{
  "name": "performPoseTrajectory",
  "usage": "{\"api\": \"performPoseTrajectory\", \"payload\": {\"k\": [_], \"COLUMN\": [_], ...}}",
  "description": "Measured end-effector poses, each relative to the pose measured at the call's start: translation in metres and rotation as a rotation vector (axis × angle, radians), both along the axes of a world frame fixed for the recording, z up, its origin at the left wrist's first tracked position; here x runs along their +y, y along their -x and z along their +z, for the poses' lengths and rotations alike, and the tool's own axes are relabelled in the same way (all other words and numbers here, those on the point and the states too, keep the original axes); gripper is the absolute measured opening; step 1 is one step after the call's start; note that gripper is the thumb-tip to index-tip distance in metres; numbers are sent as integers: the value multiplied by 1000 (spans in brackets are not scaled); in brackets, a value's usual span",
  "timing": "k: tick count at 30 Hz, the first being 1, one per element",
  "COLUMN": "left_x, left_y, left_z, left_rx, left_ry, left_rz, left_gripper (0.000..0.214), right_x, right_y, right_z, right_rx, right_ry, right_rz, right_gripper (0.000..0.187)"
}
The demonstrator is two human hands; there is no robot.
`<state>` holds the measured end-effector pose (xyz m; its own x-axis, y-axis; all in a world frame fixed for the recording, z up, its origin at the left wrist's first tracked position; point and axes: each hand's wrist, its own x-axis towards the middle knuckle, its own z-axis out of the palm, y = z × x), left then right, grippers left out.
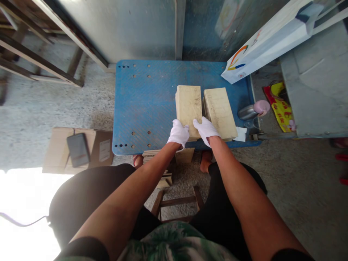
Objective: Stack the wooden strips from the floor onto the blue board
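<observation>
Two stacks of thin, pale wooden boards lie side by side on a blue table (160, 108). My left hand (178, 132), in a white glove, grips the near left corner of the left stack of wooden boards (189, 105). On that stack's near right side is my right hand (206, 129), also gloved, its thumb over the top board and its other fingers in the gap between the stacks. Its fingertips are partly hidden there. The right stack of wooden boards (220, 110) stands just beside my right hand, slightly turned. Dark smudges mark the top boards.
A white paper bag (269, 40) leans over the table's back right corner. At the right edge are a steel flask (247, 112) with a pink lid and a white paper (240, 134). More boards (152, 155) are below the front edge. A phone (78, 149) lies on a cardboard box (58, 145).
</observation>
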<state>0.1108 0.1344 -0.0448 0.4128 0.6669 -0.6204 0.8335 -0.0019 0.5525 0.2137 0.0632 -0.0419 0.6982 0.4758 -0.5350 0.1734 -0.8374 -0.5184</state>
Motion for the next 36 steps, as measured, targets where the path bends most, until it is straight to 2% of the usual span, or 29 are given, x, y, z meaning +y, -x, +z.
{"api": "performPoseTrajectory", "payload": {"k": [5,7,10,12,13,14,16,18,20,23,28,32,36], "left_x": [4,8,17,22,24,26,29,31,34,40,44,38,34], "left_y": [1,7,29,49,61,71,89,100,104,104,107,112,113], "left_z": [8,15,32,47,54,62,75,83,83,73,63,71,84], "left_rx": [12,22,17,-14,-26,-32,-17,1,-2,20,93,121,152], "left_ry": [2,0,-39,-75,-88,-93,-84,-64,-52,-66,-195,-249,-262], "left_rz": [-47,-61,-90,-127,-148,-173,-238,-316,-392,-502,-696,-772,-894], "left_gripper": [51,49,49,49,49,49,46,43,42,40,38,36,35], "right_x": [2,3,-7,-23,-32,-42,-60,-71,-74,-70,-61,-62,-69], "right_y": [2,4,13,22,26,31,39,44,47,51,64,70,76], "right_z": [8,16,28,31,31,29,20,6,-10,-35,-63,-72,-71], "right_rx": [2,-103,-333,-322,-246,-141,-39,-63,-121,-142,-150,-153,-94], "right_ry": [26,51,-54,-157,-173,-145,5,190,326,411,459,479,448], "right_rz": [8,-31,-119,-116,-77,-1,206,381,491,585,676,701,762], "right_gripper": [56,56,52,55,56,56,50,45,48,52,41,34,30]}}
